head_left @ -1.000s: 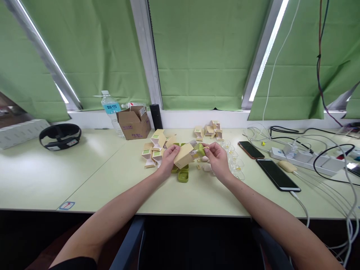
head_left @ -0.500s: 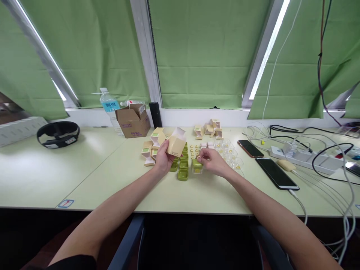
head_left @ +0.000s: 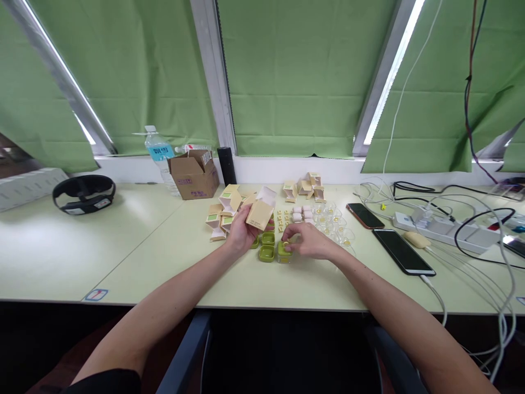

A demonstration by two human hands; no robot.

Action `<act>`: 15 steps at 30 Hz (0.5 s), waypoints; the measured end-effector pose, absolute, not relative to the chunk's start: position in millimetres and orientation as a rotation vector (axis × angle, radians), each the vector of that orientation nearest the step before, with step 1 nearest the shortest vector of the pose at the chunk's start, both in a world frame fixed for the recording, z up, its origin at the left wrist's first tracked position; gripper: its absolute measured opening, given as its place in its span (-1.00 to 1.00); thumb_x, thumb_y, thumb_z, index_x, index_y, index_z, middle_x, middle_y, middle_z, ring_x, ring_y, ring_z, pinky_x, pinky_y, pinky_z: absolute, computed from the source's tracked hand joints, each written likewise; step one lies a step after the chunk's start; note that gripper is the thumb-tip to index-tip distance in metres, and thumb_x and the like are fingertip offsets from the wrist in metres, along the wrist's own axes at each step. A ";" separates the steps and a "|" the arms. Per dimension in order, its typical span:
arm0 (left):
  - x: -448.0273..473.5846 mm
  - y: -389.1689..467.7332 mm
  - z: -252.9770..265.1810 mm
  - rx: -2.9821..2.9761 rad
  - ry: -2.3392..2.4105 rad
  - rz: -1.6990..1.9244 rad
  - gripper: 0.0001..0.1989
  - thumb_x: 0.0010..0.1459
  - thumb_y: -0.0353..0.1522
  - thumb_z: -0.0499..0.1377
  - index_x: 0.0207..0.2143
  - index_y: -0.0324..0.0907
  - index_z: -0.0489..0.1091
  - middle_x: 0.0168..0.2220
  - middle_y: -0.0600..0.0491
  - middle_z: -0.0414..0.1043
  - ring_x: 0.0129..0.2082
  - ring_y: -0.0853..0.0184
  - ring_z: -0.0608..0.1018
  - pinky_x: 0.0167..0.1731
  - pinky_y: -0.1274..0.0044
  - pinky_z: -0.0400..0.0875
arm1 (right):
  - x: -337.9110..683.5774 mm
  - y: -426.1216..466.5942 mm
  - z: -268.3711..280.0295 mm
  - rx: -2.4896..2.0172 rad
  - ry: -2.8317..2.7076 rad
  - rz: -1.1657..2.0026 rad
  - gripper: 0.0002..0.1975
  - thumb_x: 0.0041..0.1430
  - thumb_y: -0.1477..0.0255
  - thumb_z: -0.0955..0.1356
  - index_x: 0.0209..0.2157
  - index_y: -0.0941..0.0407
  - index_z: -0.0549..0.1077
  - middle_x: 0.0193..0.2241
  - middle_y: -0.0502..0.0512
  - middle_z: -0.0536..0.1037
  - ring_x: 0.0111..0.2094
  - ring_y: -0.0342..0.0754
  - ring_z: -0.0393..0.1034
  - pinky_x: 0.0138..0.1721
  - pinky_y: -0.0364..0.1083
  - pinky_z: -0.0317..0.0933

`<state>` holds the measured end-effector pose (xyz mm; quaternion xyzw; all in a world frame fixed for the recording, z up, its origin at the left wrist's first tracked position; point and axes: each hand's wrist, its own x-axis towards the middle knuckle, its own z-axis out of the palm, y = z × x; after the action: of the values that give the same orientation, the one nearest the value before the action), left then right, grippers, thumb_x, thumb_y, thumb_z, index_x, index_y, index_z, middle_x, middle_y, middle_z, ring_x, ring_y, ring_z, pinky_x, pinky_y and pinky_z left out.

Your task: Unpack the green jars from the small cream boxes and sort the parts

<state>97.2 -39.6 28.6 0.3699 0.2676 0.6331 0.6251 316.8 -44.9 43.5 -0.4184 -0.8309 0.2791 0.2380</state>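
My left hand [head_left: 241, 232] is closed around a small cream cardboard box [head_left: 259, 214], tilted, with its white-lined flap raised. To its right, my right hand [head_left: 305, 241] pinches the top of a small clear jar with a green lid [head_left: 284, 253], which is low at the table surface. Part of that lid is hidden by the fingers. Between the hands and just left of the jar lie several square green lids [head_left: 267, 253], open side up. Small yellow pieces [head_left: 280, 219], white-pink blocks [head_left: 297, 214] and clear cups [head_left: 329, 216] stand in groups beyond my right hand.
More open cream boxes [head_left: 229, 200] are piled left of my left hand, others [head_left: 314, 186] at the back. A brown carton [head_left: 193, 178] and water bottle [head_left: 164, 164] stand behind. Phones [head_left: 404, 253], a power strip [head_left: 447, 230] and cables occupy the right; a black headset [head_left: 84, 194] lies left.
My right hand has brought the green-lidded jar slightly down and to the left. The cardboard box in my left hand has shifted a little to the right.
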 end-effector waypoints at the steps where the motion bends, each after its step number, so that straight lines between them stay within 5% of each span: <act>1: 97.7 -40.7 29.1 0.858 0.602 1.419 -0.62 0.34 -0.21 0.10 0.09 -0.26 0.32 -0.24 -0.14 0.61 -0.36 0.15 0.68 -0.42 0.37 0.62 | 318.2 -43.4 44.7 -1.119 -2.226 0.776 -0.88 0.06 0.39 0.47 -0.30 0.04 0.55 -0.21 0.08 0.64 -0.14 0.08 0.50 -0.16 0.00 0.29; 7: 104.1 -52.9 31.7 0.941 0.505 1.240 -0.59 0.31 -0.16 0.17 0.07 -0.23 0.27 -0.19 -0.17 0.60 -0.29 0.04 0.70 -0.40 0.31 0.63 | 313.5 -37.6 43.2 -0.852 -1.796 0.900 -0.50 0.11 0.17 0.47 0.05 0.05 0.43 -0.06 0.15 0.60 -0.02 0.08 0.44 -0.08 0.03 0.27; 15: 109.4 -60.5 30.3 1.067 0.416 1.124 -0.55 0.29 -0.04 0.20 0.06 -0.09 0.19 -0.08 -0.08 0.56 -0.21 0.06 0.69 -0.31 0.23 0.64 | 298.4 -47.3 38.8 -0.596 -1.498 1.338 -0.42 -0.10 0.11 0.60 -0.10 0.07 0.47 -0.27 0.07 0.58 -0.30 -0.03 0.44 -0.31 -0.07 0.33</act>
<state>109.4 -60.5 30.3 0.4780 0.1862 0.5035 0.6952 298.4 -47.3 38.8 -0.2465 -0.6193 0.5531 0.4999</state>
